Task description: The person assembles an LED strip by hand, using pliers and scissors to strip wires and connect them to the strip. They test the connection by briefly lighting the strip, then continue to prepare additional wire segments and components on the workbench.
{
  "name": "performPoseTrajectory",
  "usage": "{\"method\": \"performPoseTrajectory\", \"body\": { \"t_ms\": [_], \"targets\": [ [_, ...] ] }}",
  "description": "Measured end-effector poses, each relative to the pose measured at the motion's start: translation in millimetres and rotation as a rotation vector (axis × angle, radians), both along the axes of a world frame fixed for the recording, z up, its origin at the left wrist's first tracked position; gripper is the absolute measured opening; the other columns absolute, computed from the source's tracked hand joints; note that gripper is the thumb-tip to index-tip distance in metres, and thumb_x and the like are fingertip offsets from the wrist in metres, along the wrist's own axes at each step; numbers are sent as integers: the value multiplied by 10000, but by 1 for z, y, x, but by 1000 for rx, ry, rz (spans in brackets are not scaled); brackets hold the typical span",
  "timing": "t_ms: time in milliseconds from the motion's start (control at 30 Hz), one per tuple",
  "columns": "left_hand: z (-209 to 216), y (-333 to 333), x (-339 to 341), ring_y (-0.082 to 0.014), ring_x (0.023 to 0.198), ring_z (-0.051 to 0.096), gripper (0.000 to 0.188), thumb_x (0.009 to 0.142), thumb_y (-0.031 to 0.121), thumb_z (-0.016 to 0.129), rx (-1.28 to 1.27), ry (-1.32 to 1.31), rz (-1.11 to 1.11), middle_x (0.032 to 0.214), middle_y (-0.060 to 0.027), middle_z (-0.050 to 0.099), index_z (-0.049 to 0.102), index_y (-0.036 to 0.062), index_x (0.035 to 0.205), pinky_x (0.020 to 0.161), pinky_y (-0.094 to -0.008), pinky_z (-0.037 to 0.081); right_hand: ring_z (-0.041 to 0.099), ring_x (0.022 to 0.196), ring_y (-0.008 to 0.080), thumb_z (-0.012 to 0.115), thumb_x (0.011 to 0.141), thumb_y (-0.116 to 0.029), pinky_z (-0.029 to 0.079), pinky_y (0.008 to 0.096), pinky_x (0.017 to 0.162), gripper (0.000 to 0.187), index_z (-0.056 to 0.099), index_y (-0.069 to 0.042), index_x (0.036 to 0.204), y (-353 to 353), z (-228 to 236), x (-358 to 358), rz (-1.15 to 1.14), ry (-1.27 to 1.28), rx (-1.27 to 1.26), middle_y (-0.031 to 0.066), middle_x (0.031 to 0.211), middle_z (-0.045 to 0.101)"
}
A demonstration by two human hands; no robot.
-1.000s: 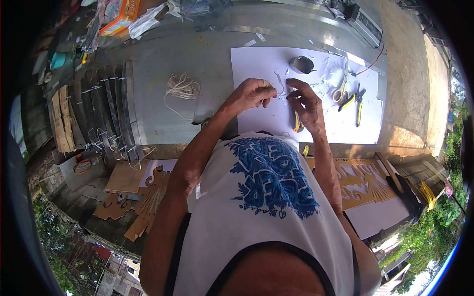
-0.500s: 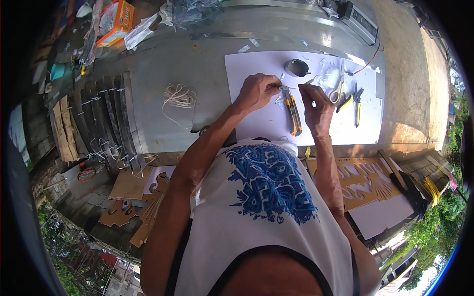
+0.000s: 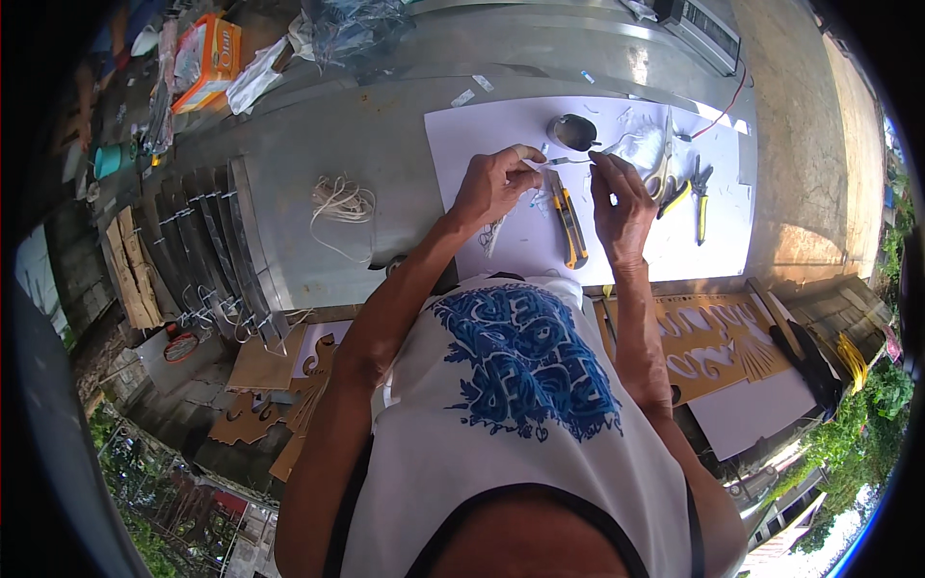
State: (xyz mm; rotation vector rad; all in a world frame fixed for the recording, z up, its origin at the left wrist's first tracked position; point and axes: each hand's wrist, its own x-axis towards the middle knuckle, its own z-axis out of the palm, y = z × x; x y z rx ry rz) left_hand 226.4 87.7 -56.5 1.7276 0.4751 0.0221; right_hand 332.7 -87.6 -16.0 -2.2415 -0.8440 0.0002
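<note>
My left hand (image 3: 494,185) is over a white sheet (image 3: 631,255), its thumb and index finger a little apart. A thin wire (image 3: 575,161) with a small light piece at one end stretches from beside those fingertips to my right hand (image 3: 622,204), whose thumb and fingers pinch it. Between the hands lies a yellow-and-black utility knife (image 3: 569,226). Just beyond the wire stands a dark round cup (image 3: 575,133). Scissors (image 3: 663,178) and yellow-and-black pliers (image 3: 701,207) are right of my right hand. Under my left wrist lies a whitish, see-through scrap (image 3: 491,237).
A tangle of pale cord (image 3: 342,204) lies left on the metal table (image 3: 405,125). Further left are dark metal strips (image 3: 217,231) with wires. At the far right stands a box-shaped electrical unit (image 3: 699,37) with a red lead. Cut-out brown boards (image 3: 713,352) lie nearer, below the table edge.
My left fingers have parted from their pinch and drawn slightly left. The wire shows more fully between the hands. The whitish scrap has come into sight. The whole view has shifted slightly.
</note>
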Motion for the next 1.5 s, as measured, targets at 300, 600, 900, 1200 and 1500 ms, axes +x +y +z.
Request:
{"method": "performPoseTrajectory", "body": {
  "t_ms": [300, 600, 900, 1200, 1500],
  "targets": [
    [9, 2, 29, -120, 576, 646, 213, 906, 164, 731, 259, 28, 17, 718, -112, 725, 744, -19, 1013, 543, -284, 500, 692, 836, 260, 682, 875, 5, 567, 365, 717, 212, 718, -68, 1071, 11, -3, 33, 96, -58, 7, 87, 970, 702],
    [43, 13, 21, -179, 879, 697, 348, 928, 275, 713, 58, -68, 33, 1018, -145, 740, 718, 11, 1155, 752, -310, 542, 666, 831, 239, 708, 771, 76, 563, 359, 700, 331, 728, -71, 1066, 19, 16, -2, 246, 3, 34, 56, 973, 685],
    [31, 31, -24, -189, 1089, 650, 318, 974, 261, 673, -249, -10, 51, 1142, -84, 716, 698, 55, 1215, 997, -358, 482, 697, 858, 257, 697, 801, 67, 571, 351, 731, 291, 744, -81, 1048, 38, 23, -34, 275, 249, 135, 81, 989, 706],
    [-15, 6, -35, -150, 960, 659, 321, 930, 256, 737, -580, -33, -151, 1001, -73, 726, 720, 18, 1145, 922, -313, 519, 639, 791, 89, 657, 905, 30, 517, 243, 762, 144, 741, 6, 1019, 8, 7, -24, -103, 718, 439, 45, 906, 717],
    [-15, 2, -39, -99, 734, 638, 195, 890, 166, 764, -575, 43, -18, 846, -59, 722, 757, 0, 993, 684, -251, 531, 665, 798, 119, 708, 914, -60, 527, 261, 713, 141, 748, -7, 1039, -20, -18, -23, -195, 747, 518, 65, 918, 738]
  ]
}}
